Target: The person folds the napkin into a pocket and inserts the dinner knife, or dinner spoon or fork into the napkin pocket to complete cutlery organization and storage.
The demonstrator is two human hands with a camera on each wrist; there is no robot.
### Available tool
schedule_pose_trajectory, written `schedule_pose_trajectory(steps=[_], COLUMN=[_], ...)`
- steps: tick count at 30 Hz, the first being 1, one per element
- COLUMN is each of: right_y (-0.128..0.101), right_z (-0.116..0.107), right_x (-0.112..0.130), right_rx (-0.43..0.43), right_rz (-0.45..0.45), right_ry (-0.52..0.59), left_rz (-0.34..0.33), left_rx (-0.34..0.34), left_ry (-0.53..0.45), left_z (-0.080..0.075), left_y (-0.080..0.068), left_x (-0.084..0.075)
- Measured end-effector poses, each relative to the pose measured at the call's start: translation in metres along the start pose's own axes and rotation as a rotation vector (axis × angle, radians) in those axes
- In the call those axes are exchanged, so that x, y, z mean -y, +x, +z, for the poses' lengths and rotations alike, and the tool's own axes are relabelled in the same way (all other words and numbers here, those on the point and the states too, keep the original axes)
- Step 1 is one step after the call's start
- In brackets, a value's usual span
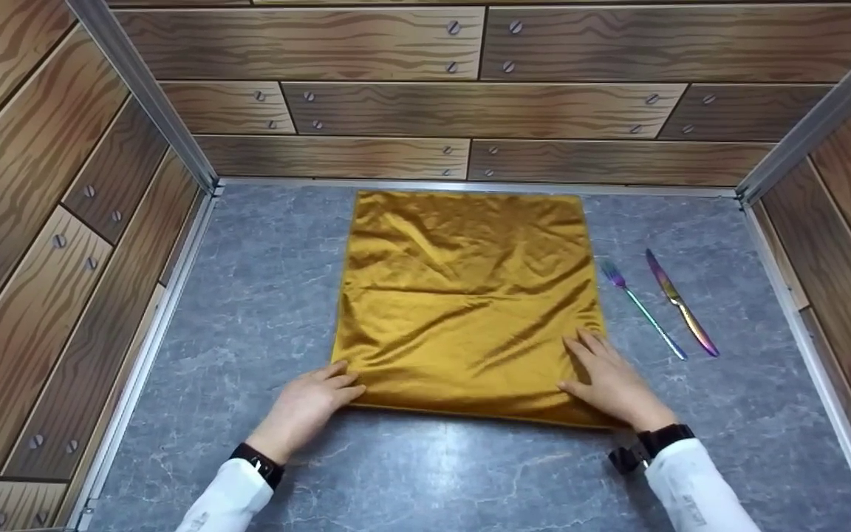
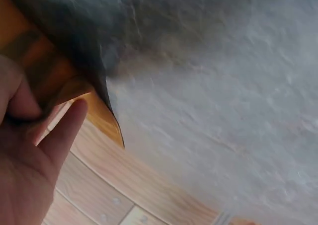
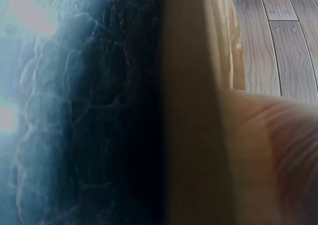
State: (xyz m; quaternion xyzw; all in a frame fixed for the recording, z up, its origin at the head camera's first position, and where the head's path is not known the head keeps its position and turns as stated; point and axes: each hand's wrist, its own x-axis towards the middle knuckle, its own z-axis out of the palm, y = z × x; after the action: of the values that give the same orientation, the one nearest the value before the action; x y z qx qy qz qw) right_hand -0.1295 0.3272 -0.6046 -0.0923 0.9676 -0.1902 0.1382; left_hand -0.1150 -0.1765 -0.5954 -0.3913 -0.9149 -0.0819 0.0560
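A gold satin cloth [image 1: 462, 295] lies spread in a square on the grey marbled table [image 1: 263, 295], with soft creases across it. My left hand [image 1: 307, 406] rests at its near left corner, fingers loosely laid on the edge. In the left wrist view that cloth corner [image 2: 94, 111] sits just past my fingers [image 2: 64, 130]. My right hand [image 1: 606, 380] lies flat, palm down, on the near right corner. The right wrist view shows the cloth edge [image 3: 194, 111] close up beside my hand [image 3: 268, 155].
An iridescent fork [image 1: 643, 310] and knife [image 1: 680, 303] lie side by side on the table right of the cloth. Wood-printed walls [image 1: 470, 111] with metal corner rails enclose the table at the back and on both sides.
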Motion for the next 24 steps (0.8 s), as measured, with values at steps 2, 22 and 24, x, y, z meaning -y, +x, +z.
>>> schedule_pose_trajectory(steps=[2,22,24], right_y=[0.0,0.002,0.005], right_z=[0.0,-0.008,-0.012], right_x=[0.0,0.004,0.005], right_rx=[-0.002,0.015,0.023], right_rz=[-0.001,-0.005,0.001], right_ry=[0.001,0.017,0.027], left_rz=[0.014,-0.161,-0.184], left_rx=[-0.082,0.053,0.108], left_ry=[-0.021,-0.116,-0.12], left_z=[-0.003,-0.008,-0.001], left_y=[0.0,0.0,0.008], left_x=[0.002,0.018,0.021])
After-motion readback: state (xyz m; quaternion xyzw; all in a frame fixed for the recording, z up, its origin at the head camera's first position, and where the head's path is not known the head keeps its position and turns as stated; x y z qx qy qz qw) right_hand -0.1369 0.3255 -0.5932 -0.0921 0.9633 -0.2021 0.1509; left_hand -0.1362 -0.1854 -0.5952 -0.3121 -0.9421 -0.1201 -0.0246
